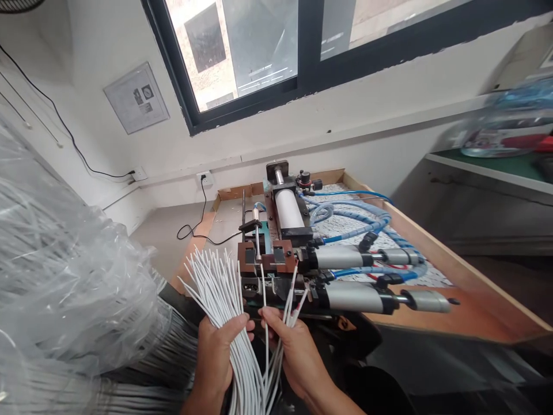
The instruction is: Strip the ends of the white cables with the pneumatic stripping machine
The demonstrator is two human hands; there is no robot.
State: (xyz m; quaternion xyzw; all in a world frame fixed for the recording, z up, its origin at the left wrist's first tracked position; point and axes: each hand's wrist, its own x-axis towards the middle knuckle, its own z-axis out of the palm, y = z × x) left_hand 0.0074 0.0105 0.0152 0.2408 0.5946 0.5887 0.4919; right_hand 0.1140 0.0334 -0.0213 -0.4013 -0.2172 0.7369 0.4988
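My left hand (220, 349) is closed around a thick bundle of white cables (216, 288), their ends fanned out above the thumb. Beside it, my right hand (298, 351) pinches one white cable (264, 288) between thumb and finger. That cable's upper end reaches the jaws of a pneumatic machine (285, 256). A few more cables (290, 297) stick up from the right palm, some with reddish tips. The lower lengths of all the cables hang together between both hands.
The machine's air cylinders (358, 297) and blue hoses (375, 216) extend right inside a wooden-edged tray (415, 253). Plastic-wrapped cable bundles (86, 288) crowd the left. A shelf (488, 167) holding a clear plastic bottle (501, 135) juts out at right.
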